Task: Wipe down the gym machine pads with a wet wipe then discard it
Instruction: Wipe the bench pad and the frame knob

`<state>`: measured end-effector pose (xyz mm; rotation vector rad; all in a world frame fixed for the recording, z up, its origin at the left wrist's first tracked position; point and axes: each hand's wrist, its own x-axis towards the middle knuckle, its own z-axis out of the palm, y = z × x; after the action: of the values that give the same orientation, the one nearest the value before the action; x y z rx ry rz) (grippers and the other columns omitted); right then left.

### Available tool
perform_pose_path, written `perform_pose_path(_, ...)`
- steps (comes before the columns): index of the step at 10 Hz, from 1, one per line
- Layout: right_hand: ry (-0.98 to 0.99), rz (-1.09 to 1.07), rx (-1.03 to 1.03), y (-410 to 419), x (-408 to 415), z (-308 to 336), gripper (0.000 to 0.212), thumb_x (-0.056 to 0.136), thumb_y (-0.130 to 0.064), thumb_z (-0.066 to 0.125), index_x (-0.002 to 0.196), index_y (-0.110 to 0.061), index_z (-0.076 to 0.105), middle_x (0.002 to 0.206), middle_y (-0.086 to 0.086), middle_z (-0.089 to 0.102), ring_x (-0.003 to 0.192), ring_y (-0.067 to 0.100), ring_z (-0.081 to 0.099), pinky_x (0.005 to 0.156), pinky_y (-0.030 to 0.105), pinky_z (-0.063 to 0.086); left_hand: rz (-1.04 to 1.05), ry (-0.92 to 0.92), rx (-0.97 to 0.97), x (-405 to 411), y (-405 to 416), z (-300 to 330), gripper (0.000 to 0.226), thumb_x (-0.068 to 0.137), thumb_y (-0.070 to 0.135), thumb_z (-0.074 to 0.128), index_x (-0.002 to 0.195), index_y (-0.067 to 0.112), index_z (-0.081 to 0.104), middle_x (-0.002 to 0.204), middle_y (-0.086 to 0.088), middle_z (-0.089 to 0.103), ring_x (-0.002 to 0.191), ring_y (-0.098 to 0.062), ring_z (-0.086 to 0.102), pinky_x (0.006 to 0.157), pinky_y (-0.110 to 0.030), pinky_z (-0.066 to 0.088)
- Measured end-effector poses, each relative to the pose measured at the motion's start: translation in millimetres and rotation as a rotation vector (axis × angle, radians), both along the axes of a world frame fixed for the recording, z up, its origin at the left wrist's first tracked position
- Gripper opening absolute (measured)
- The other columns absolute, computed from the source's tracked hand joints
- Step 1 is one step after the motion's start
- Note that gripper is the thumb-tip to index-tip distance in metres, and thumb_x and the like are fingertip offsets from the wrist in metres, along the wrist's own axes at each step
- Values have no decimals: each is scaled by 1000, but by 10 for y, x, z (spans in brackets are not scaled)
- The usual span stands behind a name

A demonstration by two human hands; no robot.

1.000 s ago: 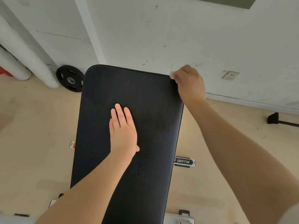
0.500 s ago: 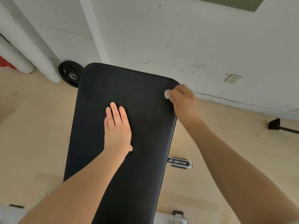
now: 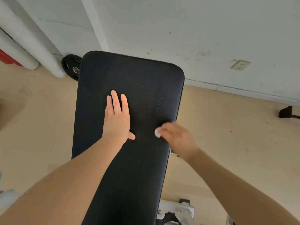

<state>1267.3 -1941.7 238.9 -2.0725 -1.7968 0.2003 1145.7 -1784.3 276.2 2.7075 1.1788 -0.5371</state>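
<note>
A long black bench pad with a ribbed texture runs away from me toward the wall. My left hand lies flat on the pad's middle, fingers straight and pointing forward. My right hand, blurred by motion, is at the pad's right edge and grips a small crumpled white wet wipe, which presses against the pad surface. Only a bit of the wipe shows past the fingers.
A black weight plate leans at the wall behind the pad's far left corner, beside white pipes. A wall socket sits low on the right. A black-footed bar lies on the tan floor. The white bench frame shows below.
My right hand has slid with the wipe from the pad's far right corner down along the right edge toward me. My left hand has stayed flat on the pad.
</note>
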Motion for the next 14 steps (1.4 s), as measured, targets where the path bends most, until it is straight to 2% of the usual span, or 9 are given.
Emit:
perform_pose_path(2,-35,-403,109,534,274,249,26,79,2,43,90,-2,67,87,15,60,80,30,55,67,25,36,-7,-48,-15,-37,38,-55,137,61,45,81,142,5,-22,151,-21,-24,141,-39,-13,115,-42,8)
perform_pose_path(4,68,-343,64,92,-698,-244,19,76,-7,55,90,-11,67,85,6,64,73,24,57,57,29,51,-45,-108,6,-85,33,-79,136,60,45,81,143,4,-19,151,-24,-20,141,-42,-11,115,-44,8)
perform_pose_path(5,137,-350,-43,-44,-1099,-370,33,81,-10,35,91,-12,67,89,4,62,81,17,55,63,27,50,-58,-135,1,-81,50,-87,135,61,46,80,143,5,-18,151,-23,-20,141,-41,-11,115,-43,8)
perform_pose_path(7,-12,-490,29,307,-793,-100,33,84,-5,33,93,-6,65,96,14,56,87,30,50,70,31,38,-183,-274,-42,-373,146,-132,119,71,47,72,146,7,-12,154,-14,-20,143,-31,-11,115,-38,11)
perform_pose_path(8,86,-694,128,574,-498,39,21,91,-7,41,96,-4,61,100,7,51,93,22,43,76,33,41,-286,-341,24,-792,256,-191,105,77,46,66,146,1,2,155,-16,-11,144,-30,-3,115,-36,9)
perform_pose_path(10,-42,-654,91,643,-1158,-163,24,72,7,65,88,-10,65,80,12,56,65,30,53,55,25,36,-269,-163,38,-1350,451,-203,114,74,51,68,146,0,-4,153,-20,-15,143,-34,-6,116,-39,7)
perform_pose_path(11,56,-471,-9,615,-1471,-250,27,78,7,61,100,-7,66,91,13,59,74,31,55,62,37,53,-273,-52,4,-1334,511,-197,118,73,50,69,145,4,-13,153,-18,-20,143,-33,-9,116,-38,6)
perform_pose_path(12,16,-500,47,798,-1170,-99,19,79,8,57,87,-5,68,88,17,58,75,35,56,63,36,48,-309,-28,5,-1349,559,-230,122,71,47,72,144,6,-16,152,-16,-23,143,-32,-10,116,-36,6)
perform_pose_path(14,-85,-809,116,1120,-654,132,25,93,-3,42,112,-3,59,116,13,52,101,28,48,78,25,35,-334,-91,-5,-1407,622,-308,120,71,44,73,145,8,-13,153,-15,-21,144,-30,-10,116,-35,7)
